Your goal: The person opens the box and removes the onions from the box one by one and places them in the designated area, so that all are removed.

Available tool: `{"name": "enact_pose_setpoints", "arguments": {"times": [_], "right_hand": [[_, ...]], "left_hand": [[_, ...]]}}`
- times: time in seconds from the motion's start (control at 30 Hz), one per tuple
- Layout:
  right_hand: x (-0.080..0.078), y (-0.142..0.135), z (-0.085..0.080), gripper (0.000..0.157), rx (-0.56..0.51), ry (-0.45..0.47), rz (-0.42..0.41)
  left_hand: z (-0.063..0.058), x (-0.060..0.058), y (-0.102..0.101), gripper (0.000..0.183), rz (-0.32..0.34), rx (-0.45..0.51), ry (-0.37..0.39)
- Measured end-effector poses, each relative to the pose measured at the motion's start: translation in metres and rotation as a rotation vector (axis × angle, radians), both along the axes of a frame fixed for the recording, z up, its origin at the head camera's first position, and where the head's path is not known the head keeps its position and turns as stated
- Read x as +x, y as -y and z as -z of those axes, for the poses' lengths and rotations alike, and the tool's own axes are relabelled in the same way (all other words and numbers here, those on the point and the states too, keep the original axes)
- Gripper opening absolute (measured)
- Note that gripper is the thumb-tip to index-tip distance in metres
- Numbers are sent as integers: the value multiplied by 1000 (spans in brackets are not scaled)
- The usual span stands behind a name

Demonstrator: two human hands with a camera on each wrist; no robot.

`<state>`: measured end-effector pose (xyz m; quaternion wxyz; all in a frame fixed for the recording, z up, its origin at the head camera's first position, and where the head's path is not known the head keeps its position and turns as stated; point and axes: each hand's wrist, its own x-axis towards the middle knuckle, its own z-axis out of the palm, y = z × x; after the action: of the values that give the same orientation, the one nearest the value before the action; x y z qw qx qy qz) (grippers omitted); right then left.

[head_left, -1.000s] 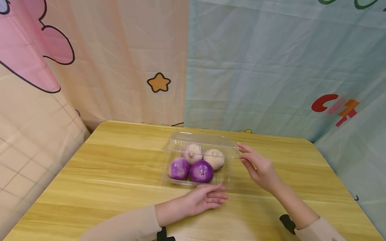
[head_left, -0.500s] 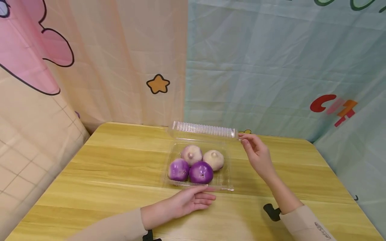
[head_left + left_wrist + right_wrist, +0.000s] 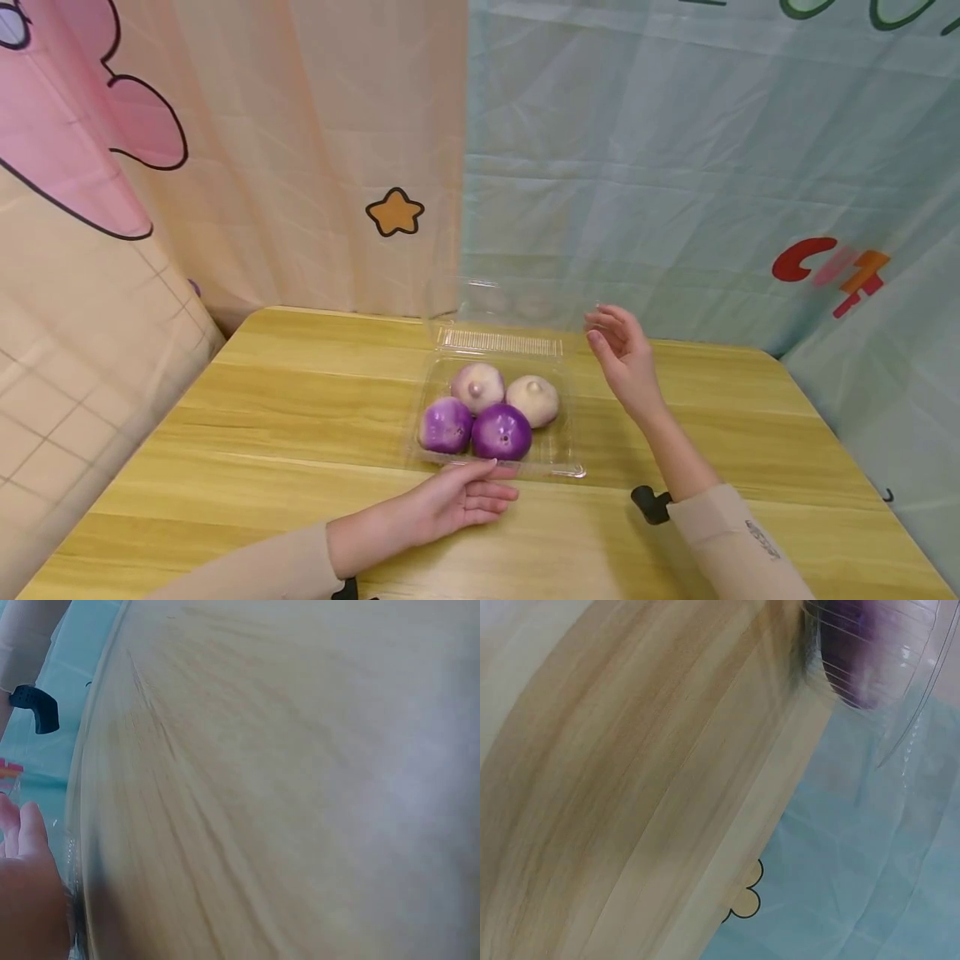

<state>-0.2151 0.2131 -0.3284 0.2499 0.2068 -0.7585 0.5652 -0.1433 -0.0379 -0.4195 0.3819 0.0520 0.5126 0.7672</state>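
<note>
A clear plastic clamshell box (image 3: 570, 469) stands on the table, its hinged lid (image 3: 510, 308) raised at the back. Inside sit several round vegetables resembling turnips: purple ones (image 3: 501, 432) in front, paler ones with a small nub (image 3: 532, 400) behind. My left hand (image 3: 450, 504) lies along the box's front edge, fingers extended, thumb right at the rim. The right hand (image 3: 626, 354) is beside the lid's right edge, thumb and fingers loosely apart with nothing gripped. In the right wrist view, a purple vegetable (image 3: 855, 652) shows through ribbed plastic; the right hand is out of that view.
The wooden table (image 3: 285, 417) extends around the box. Behind its back edge hangs a printed curtain (image 3: 600, 167), with the raised lid close in front. A black wrist mount (image 3: 651, 505) juts from the right sleeve.
The box's lid has swung up and back from over the vegetables. My right hand has moved back and upward with it and loosened at its edge. The left hand has slid left along the front rim.
</note>
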Motion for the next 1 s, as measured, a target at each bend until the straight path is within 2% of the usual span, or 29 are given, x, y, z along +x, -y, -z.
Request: {"name": "enact_pose_setpoints", "arguments": {"times": [0.17,0.33,0.63,0.83,1.0], "right_hand": [[-6,0,-1,50,22,82,12],[-12,0,-2,62,38,124,14],[-28,1,1,58,108,226,-8],[-37,2,9,65,121,342,-52],[-44,3,15,71,147,390,-72]], "left_hand": [[0,2,9,50,-19,7,9],[-2,2,12,48,-43,-4,13],[-2,2,12,47,-53,-7,22],[0,1,11,47,-56,1,23],[0,3,12,46,-69,-1,26]]}}
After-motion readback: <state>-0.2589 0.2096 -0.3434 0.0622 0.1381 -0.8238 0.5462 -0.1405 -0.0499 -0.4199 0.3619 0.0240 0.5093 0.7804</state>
